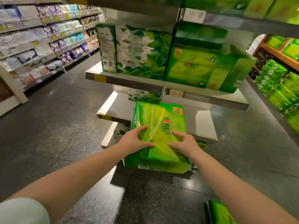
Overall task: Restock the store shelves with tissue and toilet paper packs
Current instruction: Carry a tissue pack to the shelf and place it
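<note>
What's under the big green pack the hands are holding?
Under the shiny green plastic tissue pack, gripped by the left hand and right hand, lies the white lower shelf and dark speckled floor. Whatever sits directly beneath the pack is hidden.

Shop: price-tagged shelves point(124, 81) of tissue packs point(199, 67)

Bright, even overhead store light. Pale reflected spots glint on the dark polished floor point(68, 130), and a hard shadow lies under the green pack point(159, 139), whose wrap shows glare. Wide-angle bending curves the shelves point(123, 81) at the edges. Motion blur softens the corners and side aisles.
</note>
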